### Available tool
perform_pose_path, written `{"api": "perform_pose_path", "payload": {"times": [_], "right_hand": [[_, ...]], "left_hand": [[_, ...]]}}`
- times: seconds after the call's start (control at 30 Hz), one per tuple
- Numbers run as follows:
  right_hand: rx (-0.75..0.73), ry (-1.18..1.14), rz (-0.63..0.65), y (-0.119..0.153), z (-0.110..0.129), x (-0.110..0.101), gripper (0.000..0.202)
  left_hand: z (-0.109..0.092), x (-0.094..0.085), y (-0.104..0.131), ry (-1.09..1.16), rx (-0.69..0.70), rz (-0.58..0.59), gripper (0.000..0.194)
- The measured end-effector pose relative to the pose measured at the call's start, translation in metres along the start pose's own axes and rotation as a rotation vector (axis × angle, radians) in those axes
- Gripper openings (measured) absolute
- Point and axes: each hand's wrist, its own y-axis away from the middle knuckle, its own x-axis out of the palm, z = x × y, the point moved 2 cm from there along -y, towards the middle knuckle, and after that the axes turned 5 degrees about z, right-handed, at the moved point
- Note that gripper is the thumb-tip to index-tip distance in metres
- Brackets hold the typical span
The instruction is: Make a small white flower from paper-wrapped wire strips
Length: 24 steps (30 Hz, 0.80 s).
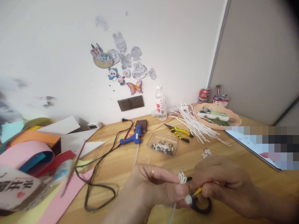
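Observation:
My left hand (161,188) pinches a small white looped piece (182,178) between thumb and fingers. Its loops stand up above my thumb, and a thin pale strand (172,213) hangs below. My right hand (221,183) is closed round a slim yellow tool (198,191), whose tip points at the white piece by my left fingers. Most of this tool is hidden, so its kind is unclear. Beneath my hands a black loop handle (202,209), perhaps of scissors, shows on the wooden table (130,199).
Beyond my hands are a clear tray (163,154) of beads, pliers (179,132), white strips (196,124) and a peach dish (216,126). A blue glue gun (134,137) and black cord (95,174) lie left, near coloured paper (77,189). A phone (252,147) lies right; a bottle (161,104) stands behind.

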Motion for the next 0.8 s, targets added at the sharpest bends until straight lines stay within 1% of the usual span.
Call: {"api": "perform_pose_path", "payload": {"times": [0.1, 0.17, 0.27, 0.33, 0.4, 0.5, 0.63, 0.73, 0.8], "right_hand": [[0.094, -0.136, 0.053, 0.001, -0.002, 0.004, 0.035], [0.192, -0.266, 0.101, 0.004, -0.004, 0.007, 0.037], [0.338, -0.485, 0.145, 0.007, -0.009, 0.014, 0.036], [0.4, -0.619, 0.154, 0.009, -0.012, 0.017, 0.033], [0.441, -0.722, 0.174, 0.01, -0.014, 0.02, 0.033], [0.499, -0.839, 0.248, 0.011, -0.015, 0.021, 0.034], [0.56, -0.895, 0.356, 0.008, -0.014, 0.016, 0.039], [0.586, -0.937, 0.485, 0.005, -0.015, 0.011, 0.047], [0.625, -1.024, 0.58, 0.004, -0.016, 0.01, 0.051]], "left_hand": [[0.0, 0.001, 0.001, 0.011, -0.009, -0.008, 0.012], [0.0, 0.002, 0.002, 0.029, -0.019, 0.0, 0.013], [-0.002, 0.003, 0.003, 0.054, -0.027, 0.023, 0.014], [-0.003, 0.004, 0.004, 0.058, -0.035, 0.042, 0.012], [-0.003, 0.004, 0.005, 0.053, -0.038, 0.063, 0.01], [-0.003, 0.003, 0.005, 0.026, -0.018, 0.089, 0.007], [-0.002, 0.001, 0.004, -0.057, 0.009, 0.091, 0.002], [-0.001, 0.002, 0.003, -0.085, 0.0, 0.105, 0.001], [0.0, 0.003, 0.002, -0.081, -0.007, 0.106, 0.002]]}}
